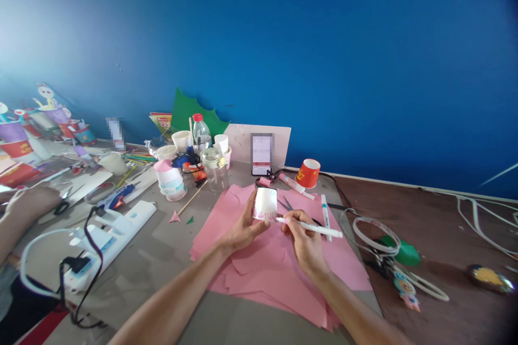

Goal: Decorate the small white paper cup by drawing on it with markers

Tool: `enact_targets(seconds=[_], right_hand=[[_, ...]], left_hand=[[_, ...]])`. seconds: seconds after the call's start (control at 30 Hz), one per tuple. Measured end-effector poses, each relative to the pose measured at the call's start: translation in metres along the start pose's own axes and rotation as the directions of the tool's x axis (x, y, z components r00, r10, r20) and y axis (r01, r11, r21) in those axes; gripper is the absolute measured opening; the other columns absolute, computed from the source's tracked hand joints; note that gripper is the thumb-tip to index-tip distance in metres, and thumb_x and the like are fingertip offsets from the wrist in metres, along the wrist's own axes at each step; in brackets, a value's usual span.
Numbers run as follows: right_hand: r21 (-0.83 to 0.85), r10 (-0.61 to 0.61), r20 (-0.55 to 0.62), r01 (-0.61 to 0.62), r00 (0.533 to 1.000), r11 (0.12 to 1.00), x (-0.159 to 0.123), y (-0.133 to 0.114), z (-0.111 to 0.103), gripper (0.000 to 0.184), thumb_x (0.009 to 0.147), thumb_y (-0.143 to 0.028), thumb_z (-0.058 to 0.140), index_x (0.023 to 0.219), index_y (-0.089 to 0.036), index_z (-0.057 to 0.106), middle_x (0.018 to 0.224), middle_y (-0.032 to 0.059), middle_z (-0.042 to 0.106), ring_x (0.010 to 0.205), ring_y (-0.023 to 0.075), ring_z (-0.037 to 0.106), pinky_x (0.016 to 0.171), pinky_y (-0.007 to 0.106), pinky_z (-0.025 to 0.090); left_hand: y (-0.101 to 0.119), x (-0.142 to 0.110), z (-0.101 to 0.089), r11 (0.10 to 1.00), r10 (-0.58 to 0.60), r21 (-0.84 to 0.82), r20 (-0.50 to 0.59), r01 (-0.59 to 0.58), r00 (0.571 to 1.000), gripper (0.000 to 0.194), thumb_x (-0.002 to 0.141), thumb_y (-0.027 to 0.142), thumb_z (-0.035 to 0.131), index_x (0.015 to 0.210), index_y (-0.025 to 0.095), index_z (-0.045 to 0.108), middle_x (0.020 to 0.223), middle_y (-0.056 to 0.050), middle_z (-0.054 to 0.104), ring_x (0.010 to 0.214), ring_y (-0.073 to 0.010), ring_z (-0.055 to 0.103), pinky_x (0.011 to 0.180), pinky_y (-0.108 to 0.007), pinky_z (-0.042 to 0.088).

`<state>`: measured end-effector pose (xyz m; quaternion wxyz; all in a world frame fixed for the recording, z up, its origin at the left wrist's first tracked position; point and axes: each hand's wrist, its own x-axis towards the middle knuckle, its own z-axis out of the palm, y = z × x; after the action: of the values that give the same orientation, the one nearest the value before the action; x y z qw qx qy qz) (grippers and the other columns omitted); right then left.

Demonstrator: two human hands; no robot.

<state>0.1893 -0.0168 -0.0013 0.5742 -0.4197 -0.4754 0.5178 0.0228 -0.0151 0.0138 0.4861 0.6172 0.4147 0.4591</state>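
Observation:
My left hand is wrapped round a small white paper cup, held upside down with its rim at the bottom. Pink marks run along the lower part of the cup, and a blue mark is near its top. In my right hand is a white marker pen, its tip at the cup's lower right edge. Whether the tip touches the cup I cannot tell. Both hands are above a stack of pink paper. A second marker and partly hidden scissors lie on the paper.
A red paper cup and a phone stand behind the paper. Left of them are a glass jar, a bottle and stacked decorated cups. A power strip with cables lies near another person's hand.

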Motion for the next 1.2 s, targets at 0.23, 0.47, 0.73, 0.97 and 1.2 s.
enact_targets(seconds=[0.23, 0.47, 0.73, 0.97, 1.2], right_hand=[[0.017, -0.005, 0.002, 0.005, 1.000, 1.000, 0.0007, 0.0010, 0.0005, 0.020, 0.081, -0.038, 0.064, 0.070, -0.022, 0.060, 0.059, -0.0022, 0.055, 0.060, 0.0145, 0.049, 0.058, 0.027, 0.039], [0.014, 0.003, 0.010, -0.003, 1.000, 1.000, 0.0004, 0.0004, 0.0003, 0.019, 0.081, -0.037, 0.063, 0.071, -0.022, 0.060, 0.059, -0.0023, 0.056, 0.059, 0.0144, 0.049, 0.058, 0.027, 0.039], [0.018, 0.024, 0.036, -0.025, 0.999, 1.000, 0.0008, 0.0052, -0.0020, 0.019, 0.083, -0.038, 0.064, 0.072, -0.022, 0.061, 0.059, -0.0023, 0.056, 0.060, 0.0150, 0.050, 0.059, 0.028, 0.039], [0.026, 0.011, 0.038, -0.012, 0.999, 1.000, 0.0002, 0.0043, -0.0026, 0.020, 0.083, -0.038, 0.063, 0.071, -0.022, 0.061, 0.059, -0.0028, 0.056, 0.060, 0.0147, 0.049, 0.059, 0.027, 0.039], [0.016, -0.007, -0.008, 0.007, 1.000, 1.000, 0.0011, 0.0009, 0.0000, 0.022, 0.081, -0.040, 0.064, 0.070, -0.022, 0.059, 0.058, -0.0028, 0.056, 0.059, 0.0144, 0.048, 0.058, 0.027, 0.039]], left_hand=[[-0.0022, 0.0005, 0.0006, 1.000, 0.004, -0.030, -0.007, -0.004, 1.000, 0.101, 0.077, 0.063, 0.066, 0.155, 0.023, 0.016, 0.143, -0.013, 0.047, 0.119, -0.0314, 0.050, 0.104, -0.044, 0.040], [-0.0033, -0.0002, 0.0002, 1.000, -0.005, -0.029, -0.011, 0.004, 1.000, 0.100, 0.078, 0.062, 0.067, 0.155, 0.023, 0.016, 0.142, -0.013, 0.048, 0.113, -0.0294, 0.054, 0.102, -0.044, 0.043], [0.0023, -0.0003, 0.0016, 0.998, -0.029, -0.056, 0.005, 0.029, 1.000, 0.099, 0.078, 0.060, 0.068, 0.155, 0.023, 0.017, 0.134, -0.013, 0.055, 0.108, -0.0298, 0.057, 0.098, -0.045, 0.046], [0.0036, -0.0008, 0.0011, 0.999, -0.024, -0.022, -0.004, 0.024, 1.000, 0.100, 0.078, 0.062, 0.066, 0.155, 0.022, 0.017, 0.142, -0.015, 0.048, 0.115, -0.0321, 0.053, 0.100, -0.045, 0.045], [-0.0042, -0.0004, -0.0011, 1.000, -0.008, 0.005, -0.013, 0.008, 1.000, 0.102, 0.078, 0.063, 0.066, 0.155, 0.022, 0.014, 0.150, -0.014, 0.041, 0.132, -0.0342, 0.042, 0.110, -0.045, 0.036]])
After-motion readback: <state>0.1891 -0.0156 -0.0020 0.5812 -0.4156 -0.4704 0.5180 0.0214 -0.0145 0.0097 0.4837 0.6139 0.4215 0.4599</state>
